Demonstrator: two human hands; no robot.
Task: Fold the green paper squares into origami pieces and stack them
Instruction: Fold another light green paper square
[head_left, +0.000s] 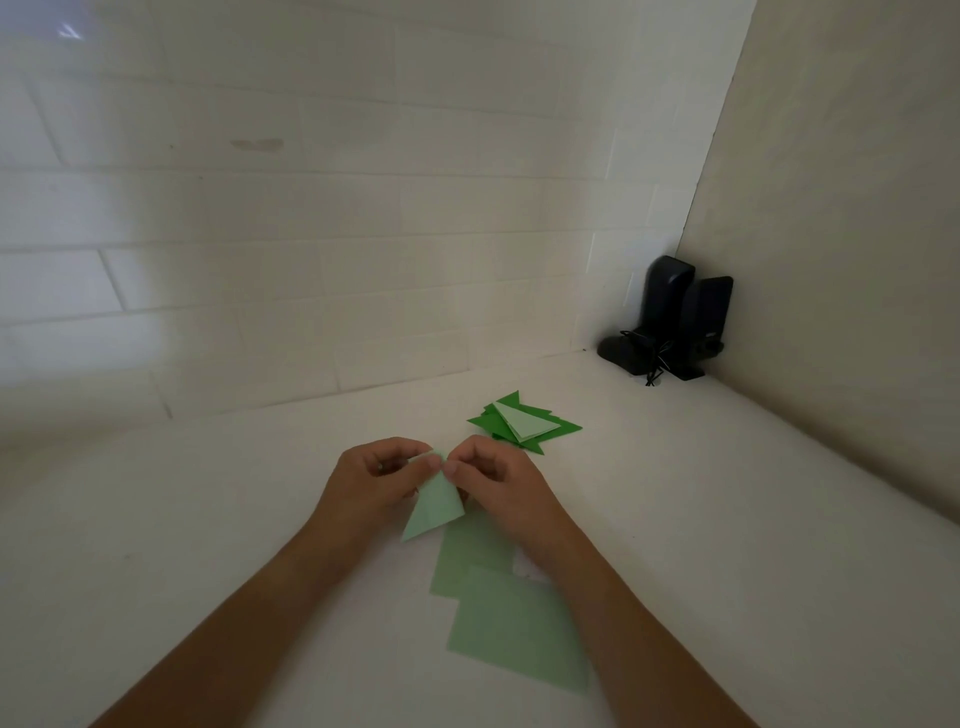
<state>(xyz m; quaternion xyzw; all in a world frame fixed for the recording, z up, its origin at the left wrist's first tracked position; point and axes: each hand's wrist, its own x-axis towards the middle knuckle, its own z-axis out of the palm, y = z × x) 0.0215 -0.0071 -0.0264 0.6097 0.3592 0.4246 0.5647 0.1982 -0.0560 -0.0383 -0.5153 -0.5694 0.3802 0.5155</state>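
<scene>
With a stack of folded pieces (522, 423) lying far right and flat squares (511, 623) waiting near, the left hand (376, 480) and right hand (491, 478) pinch a half-folded piece (434, 506) at its tip.

The white surface (208, 519) is lying bare to the left of the folded piece (435, 509), giving a hand open passage all the way to the tiled wall (311, 234). Beyond the folded piece, to its right, the stack of folded green pieces (524, 423) is taking up a patch of the surface, with a bare gap showing between them. Nearer than the folded piece, flat green paper squares (514, 623) are lying under the right forearm. Far right of the folded piece, black speakers (675, 322) with a tangled cord are filling the corner, where the side wall (831, 260) is closing off passage.
</scene>
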